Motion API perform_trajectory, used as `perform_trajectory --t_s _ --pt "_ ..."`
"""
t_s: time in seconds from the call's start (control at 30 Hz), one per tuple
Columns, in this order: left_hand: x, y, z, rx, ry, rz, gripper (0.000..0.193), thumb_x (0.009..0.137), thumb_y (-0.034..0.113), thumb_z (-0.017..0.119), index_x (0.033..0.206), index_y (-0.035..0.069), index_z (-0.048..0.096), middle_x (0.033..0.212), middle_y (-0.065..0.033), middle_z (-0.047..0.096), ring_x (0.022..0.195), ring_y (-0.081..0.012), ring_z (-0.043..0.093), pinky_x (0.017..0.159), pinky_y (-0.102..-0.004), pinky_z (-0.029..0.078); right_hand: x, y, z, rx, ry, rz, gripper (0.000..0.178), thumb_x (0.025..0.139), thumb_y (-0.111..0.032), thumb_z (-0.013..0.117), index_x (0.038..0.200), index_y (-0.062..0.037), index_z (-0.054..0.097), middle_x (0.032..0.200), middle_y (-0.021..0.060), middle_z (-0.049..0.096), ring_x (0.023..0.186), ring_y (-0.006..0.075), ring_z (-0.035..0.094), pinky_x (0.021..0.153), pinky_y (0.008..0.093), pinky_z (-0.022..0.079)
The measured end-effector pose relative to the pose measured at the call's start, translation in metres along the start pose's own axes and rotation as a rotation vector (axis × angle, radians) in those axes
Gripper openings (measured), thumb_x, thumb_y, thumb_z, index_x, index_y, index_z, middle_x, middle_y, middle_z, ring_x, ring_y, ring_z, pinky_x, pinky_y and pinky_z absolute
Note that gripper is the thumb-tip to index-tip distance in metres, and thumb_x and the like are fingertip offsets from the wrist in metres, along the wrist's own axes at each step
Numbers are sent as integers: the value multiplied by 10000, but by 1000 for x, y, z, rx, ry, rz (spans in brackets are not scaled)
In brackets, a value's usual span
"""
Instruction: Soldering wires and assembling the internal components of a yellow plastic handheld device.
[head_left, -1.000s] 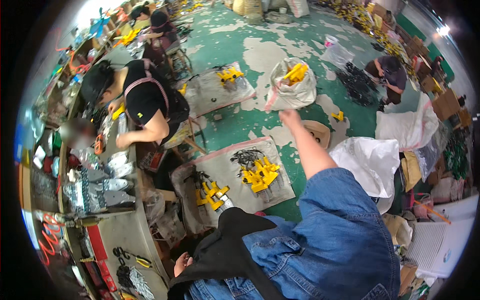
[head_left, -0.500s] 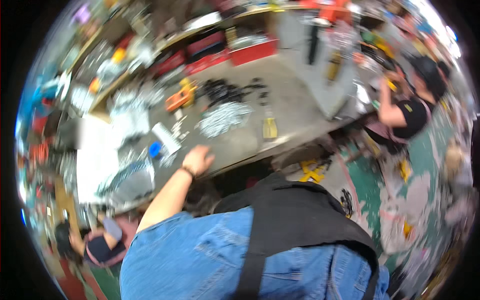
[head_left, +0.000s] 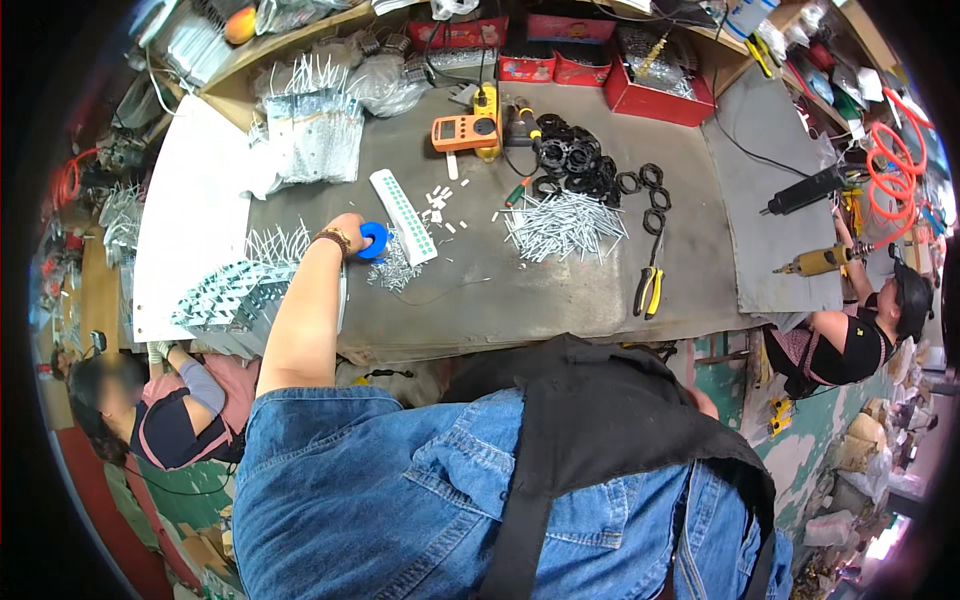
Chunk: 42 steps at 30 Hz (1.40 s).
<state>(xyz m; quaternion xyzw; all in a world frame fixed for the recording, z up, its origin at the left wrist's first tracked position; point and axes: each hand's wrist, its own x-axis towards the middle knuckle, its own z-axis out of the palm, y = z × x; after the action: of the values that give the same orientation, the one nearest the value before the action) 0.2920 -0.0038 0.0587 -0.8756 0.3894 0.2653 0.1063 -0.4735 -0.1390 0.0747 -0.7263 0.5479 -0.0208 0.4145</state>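
At the left of the bench, my left hand (head_left: 345, 230) is closed on the edge of a blue ring-shaped roll (head_left: 380, 236), probably tape. Its fingertips are partly hidden. Beside it lie a heap of small metal pins (head_left: 398, 270) and a white strip with green dots (head_left: 403, 215). Small white pieces (head_left: 437, 203) are scattered past the strip. Of my right hand (head_left: 703, 403), only a bit of skin shows beyond the black apron, low by my side; its fingers are hidden.
Mid-bench hold a pile of long screws (head_left: 565, 225), black rings (head_left: 575, 155), yellow-black pliers (head_left: 650, 290) and an orange meter (head_left: 463, 133). Red boxes (head_left: 660, 95) stand behind. Power screwdrivers (head_left: 815, 262) hang at right. Co-workers (head_left: 850, 335) sit at both sides.
My left hand has moved from the bench's front edge to the blue roll and closed on it. The view has turned and is sharper now.
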Motion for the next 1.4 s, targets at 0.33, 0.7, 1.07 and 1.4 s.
perform_trajectory --t_s 0.33,0.7,1.07,1.4 --pt "-24 14 14 -333 99 122 443 652 329 809 958 58 636 984 -175 670 958 -330 659 860 -410 521 38 -58 10 -68 -97 25 396 846 -242 666 1169 -16 634 1078 205 666 1055 352 635 902 390 482" --pt "-118 53 -36 -683 538 331 491 596 156 862 873 66 467 1012 -106 549 925 -241 567 807 -351 486 63 -92 -25 -241 -198 59 367 856 -177 659 1197 -41 637 1133 220 652 1071 404 616 918 428 496" --pt "-194 179 -83 -1437 105 982 682 665 13 869 1178 100 429 1312 -102 452 1280 -199 458 1085 -384 406 97 -361 14 -447 -347 -815 336 877 -326 693 1076 -59 656 905 150 679 893 353 650 851 457 491" --pt "-162 130 -60 -1642 -560 704 901 701 6 797 1451 86 304 1227 -128 609 1122 -208 615 937 -340 519 94 -347 -47 -551 -34 -943 83 841 -167 710 845 -86 693 796 79 680 776 288 659 732 410 503"
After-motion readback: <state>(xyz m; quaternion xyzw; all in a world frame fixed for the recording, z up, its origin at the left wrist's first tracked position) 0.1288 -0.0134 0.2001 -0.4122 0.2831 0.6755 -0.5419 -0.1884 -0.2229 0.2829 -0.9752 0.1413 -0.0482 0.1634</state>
